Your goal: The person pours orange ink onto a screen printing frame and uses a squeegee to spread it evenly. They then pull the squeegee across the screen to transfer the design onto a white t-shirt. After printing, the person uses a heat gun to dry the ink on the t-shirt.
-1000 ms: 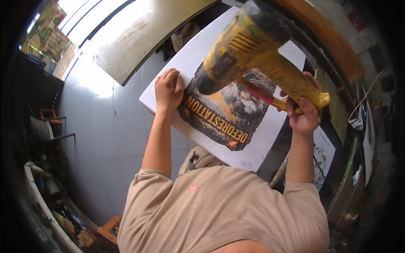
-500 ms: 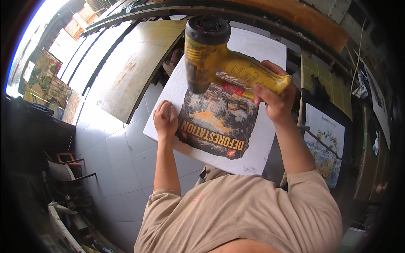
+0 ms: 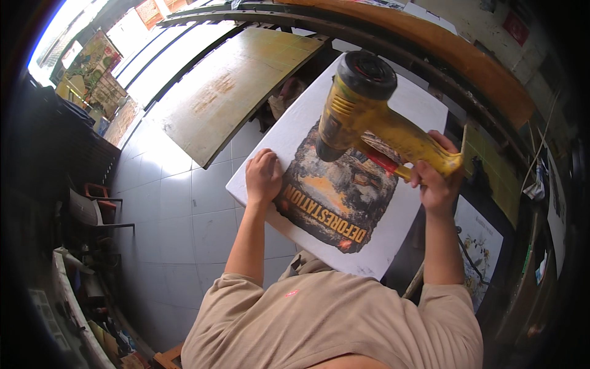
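A yellow heat gun [image 3: 349,109] with a black rear cap and dark nozzle hangs tilted above a white printed cloth [image 3: 405,224], which lies over a flat board. My right hand [image 3: 439,178] is wrapped round the end of its handle, fingers by the red trigger part. The nozzle points down at the upper part of a dark, rough-edged print [image 3: 322,190] in black, grey and orange. At the cloth's left edge, my left hand [image 3: 264,176] rests with its fingers curled on the cloth; its thumb is mostly hidden.
A worn yellowish board [image 3: 227,86] lies beyond on the left, beside dark metal rails. On the right stands a dark-framed panel with a floral print [image 3: 482,246]. A grey chair [image 3: 86,209] stands on the tiled floor [image 3: 175,230] at left.
The whole view has shifted, moving the scene rightward and down. Over the print, the heat gun's nozzle has come slightly nearer to me. My left hand keeps its place at the cloth's edge.
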### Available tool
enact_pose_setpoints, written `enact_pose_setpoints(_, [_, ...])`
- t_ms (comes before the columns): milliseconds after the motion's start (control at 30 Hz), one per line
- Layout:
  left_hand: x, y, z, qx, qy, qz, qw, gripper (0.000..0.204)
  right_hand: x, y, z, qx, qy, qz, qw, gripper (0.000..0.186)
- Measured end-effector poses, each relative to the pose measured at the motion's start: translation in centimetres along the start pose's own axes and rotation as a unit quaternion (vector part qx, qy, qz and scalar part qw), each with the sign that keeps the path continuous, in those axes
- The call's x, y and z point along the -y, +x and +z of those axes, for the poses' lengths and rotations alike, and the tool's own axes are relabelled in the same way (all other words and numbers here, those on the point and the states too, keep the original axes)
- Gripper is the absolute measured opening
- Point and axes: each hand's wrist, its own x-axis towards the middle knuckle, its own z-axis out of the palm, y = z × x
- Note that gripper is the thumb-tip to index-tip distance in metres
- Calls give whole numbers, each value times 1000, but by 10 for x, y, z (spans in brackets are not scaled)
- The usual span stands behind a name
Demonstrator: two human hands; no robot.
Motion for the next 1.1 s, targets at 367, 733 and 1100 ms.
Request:
enact_pose_setpoints(367, [0,-1,-5,-23,-7,0,1000,15,4,0,-7,-18,12,31,999,54])
enact_pose_setpoints(733, [-2,-2,-5,-23,-20,-8,1000,14,-5,-3,-18,7,4,10,1000,58])
enact_pose_setpoints(1100, [3,0,-3,-38,-32,30,998,5,-2,-2,-25,-29,-38,-11,999,50])
